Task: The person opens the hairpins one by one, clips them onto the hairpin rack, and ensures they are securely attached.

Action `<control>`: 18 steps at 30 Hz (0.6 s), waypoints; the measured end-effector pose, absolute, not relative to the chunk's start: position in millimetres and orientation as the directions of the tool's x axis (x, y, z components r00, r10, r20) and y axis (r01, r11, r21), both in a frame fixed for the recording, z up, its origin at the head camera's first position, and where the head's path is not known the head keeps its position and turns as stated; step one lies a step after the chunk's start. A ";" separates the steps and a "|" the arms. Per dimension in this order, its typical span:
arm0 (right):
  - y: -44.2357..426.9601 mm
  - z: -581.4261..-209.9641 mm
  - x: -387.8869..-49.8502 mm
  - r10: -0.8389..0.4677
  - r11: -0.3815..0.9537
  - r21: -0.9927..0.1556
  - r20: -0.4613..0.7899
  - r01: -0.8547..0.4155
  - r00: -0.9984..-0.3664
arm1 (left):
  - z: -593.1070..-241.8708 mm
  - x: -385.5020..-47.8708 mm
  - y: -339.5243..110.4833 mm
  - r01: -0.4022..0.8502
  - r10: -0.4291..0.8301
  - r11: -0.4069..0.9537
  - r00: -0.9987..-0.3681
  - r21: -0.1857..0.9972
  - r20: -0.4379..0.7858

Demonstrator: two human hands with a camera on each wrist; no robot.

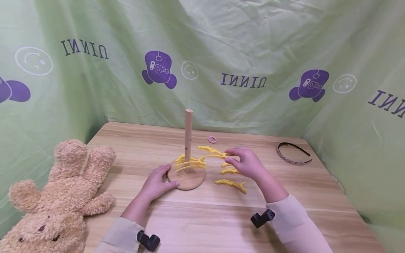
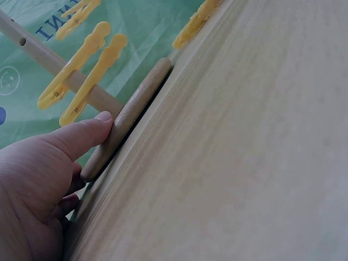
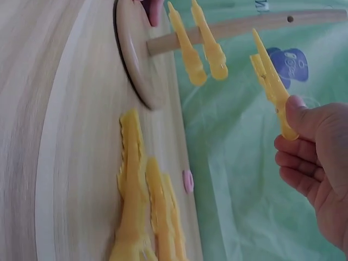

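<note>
My left hand (image 1: 157,185) grips the round base (image 1: 190,182) of a wooden stand, thumb over the rim and fingers along its edge. From this base rises an upright post (image 1: 188,130). Two yellow alligator hair clips (image 3: 188,51) are clamped low on the post, one above the other. To the right of the post, my right hand (image 1: 248,164) pinches another yellow hair clip (image 3: 277,95) near its tail; its tip points toward the post without touching it. Several more yellow hair clips (image 1: 230,183) lie on the table below and around the right hand, some partly hidden by it.
A pink hair tie (image 1: 212,140) lies behind the clips. At the table's right stands a glittery headband (image 1: 292,162). A plush teddy bear (image 1: 60,196) lies along the left side. Green printed cloth (image 1: 202,98) hangs around the wooden table (image 1: 196,218).
</note>
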State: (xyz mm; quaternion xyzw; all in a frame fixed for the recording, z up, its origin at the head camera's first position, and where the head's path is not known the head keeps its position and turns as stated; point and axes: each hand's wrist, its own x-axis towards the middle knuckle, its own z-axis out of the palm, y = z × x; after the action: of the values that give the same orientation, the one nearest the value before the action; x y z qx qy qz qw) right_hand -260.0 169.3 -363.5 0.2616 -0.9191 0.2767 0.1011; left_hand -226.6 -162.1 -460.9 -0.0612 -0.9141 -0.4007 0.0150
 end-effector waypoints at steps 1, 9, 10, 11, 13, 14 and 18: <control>164.7 -363.5 -260.7 -0.429 0.710 -0.453 0.329 -0.539 -0.841 | -461.0 -226.6 -162.1 0.124 0.100 0.671 -0.992 0.731 0.077; 131.5 -363.6 -268.4 -0.468 0.699 -0.441 0.313 -0.563 -0.826 | -460.8 -226.7 -162.0 0.129 0.101 0.674 -0.991 0.727 0.083; 128.2 -363.9 -269.6 -0.471 0.696 -0.444 0.311 -0.564 -0.826 | -460.8 -226.6 -161.9 0.132 0.102 0.674 -0.991 0.727 0.085; 125.4 -364.5 -271.1 -0.474 0.694 -0.443 0.312 -0.567 -0.823 | -460.8 -226.6 -161.9 0.134 0.103 0.673 -0.991 0.727 0.088; 120.1 -365.6 -273.4 -0.480 0.691 -0.446 0.303 -0.568 -0.823 | -461.0 -226.6 -161.9 0.138 0.105 0.672 -0.990 0.728 0.092; 117.6 -366.0 -274.5 -0.483 0.689 -0.450 0.298 -0.568 -0.823 | -461.2 -226.6 -162.0 0.140 0.106 0.672 -0.990 0.727 0.093; 109.0 -367.4 -277.4 -0.495 0.687 -0.461 0.270 -0.562 -0.826 | -461.4 -226.6 -162.0 0.145 0.109 0.675 -0.989 0.723 0.097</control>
State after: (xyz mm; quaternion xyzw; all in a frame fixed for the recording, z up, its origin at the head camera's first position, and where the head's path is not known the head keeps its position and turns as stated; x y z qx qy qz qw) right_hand -277.4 109.0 -367.4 0.2884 -0.9163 0.2709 0.0621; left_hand -226.6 -162.0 -461.4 -0.0696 -0.9149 -0.3970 0.0229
